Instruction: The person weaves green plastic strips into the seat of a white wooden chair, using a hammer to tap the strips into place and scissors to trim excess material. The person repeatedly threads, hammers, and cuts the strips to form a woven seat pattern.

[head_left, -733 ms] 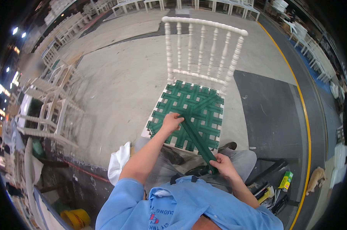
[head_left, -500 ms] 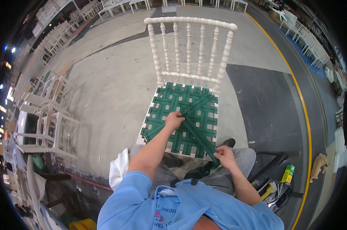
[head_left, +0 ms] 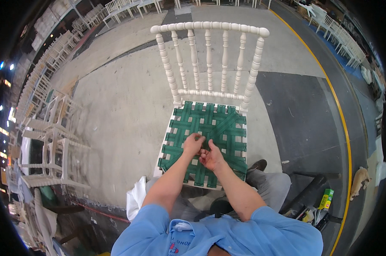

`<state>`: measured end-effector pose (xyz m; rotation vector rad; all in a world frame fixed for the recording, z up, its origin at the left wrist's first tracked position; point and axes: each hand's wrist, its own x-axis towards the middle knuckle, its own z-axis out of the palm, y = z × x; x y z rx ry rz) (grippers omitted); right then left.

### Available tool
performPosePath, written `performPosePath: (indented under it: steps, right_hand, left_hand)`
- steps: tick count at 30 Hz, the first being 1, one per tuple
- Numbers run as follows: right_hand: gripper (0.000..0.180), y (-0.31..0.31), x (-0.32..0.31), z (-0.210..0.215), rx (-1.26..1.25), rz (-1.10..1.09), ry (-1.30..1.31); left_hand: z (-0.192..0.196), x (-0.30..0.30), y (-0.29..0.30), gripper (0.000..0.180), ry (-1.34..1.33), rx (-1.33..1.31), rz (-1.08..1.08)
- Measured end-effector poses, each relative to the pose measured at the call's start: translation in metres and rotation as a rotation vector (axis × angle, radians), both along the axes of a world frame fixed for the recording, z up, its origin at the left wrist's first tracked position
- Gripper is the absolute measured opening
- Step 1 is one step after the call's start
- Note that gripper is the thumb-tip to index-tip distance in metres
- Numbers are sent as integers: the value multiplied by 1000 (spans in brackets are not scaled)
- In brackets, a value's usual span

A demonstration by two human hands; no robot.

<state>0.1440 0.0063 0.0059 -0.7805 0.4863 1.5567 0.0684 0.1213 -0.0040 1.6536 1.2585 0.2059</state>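
A white wooden chair (head_left: 210, 26) with a back of turned spindles stands facing me, its seat frame between my knees. Dark green webbing straps (head_left: 182, 124) criss-cross over the seat in an open weave. One loose-looking green strap (head_left: 225, 124) runs diagonally across the back right of the weave toward my hands. Over the middle of the seat, my left hand (head_left: 194, 144) is closed with its fingertips pinched on the strap. Close beside it, my right hand (head_left: 212, 156) has curled fingers and a raised thumb; what it grips is hidden.
White chair frames (head_left: 52, 145) are stacked at the left, with rows of chairs farther back. By my right knee, tools lie near a green and yellow box (head_left: 326, 199). A tan dog (head_left: 360, 181) lies beyond the yellow floor line (head_left: 341, 115).
My right hand has moved from the seat's front right corner up to the middle, beside my left hand. The strap stretched between them is no longer held out to the front right.
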Motion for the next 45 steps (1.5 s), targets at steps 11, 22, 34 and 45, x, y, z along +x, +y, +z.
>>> performPosePath:
  steps: [11, 22, 34, 45]
  right_hand:
    - [76, 28, 23, -35, 10, -246, 371]
    - [50, -12, 14, 19, -85, 58, -93]
    - [73, -169, 74, -8, -602, 496, -1682]
    - [53, -232, 54, 11, -496, 784, -1394]
  left_hand:
    - [18, 67, 57, 25, 774, -261, -652]
    - [0, 34, 33, 27, 390, 266, -279]
    - [94, 0, 119, 38, 47, 475, -3]
    - [74, -38, 28, 36, -311, 13, 95]
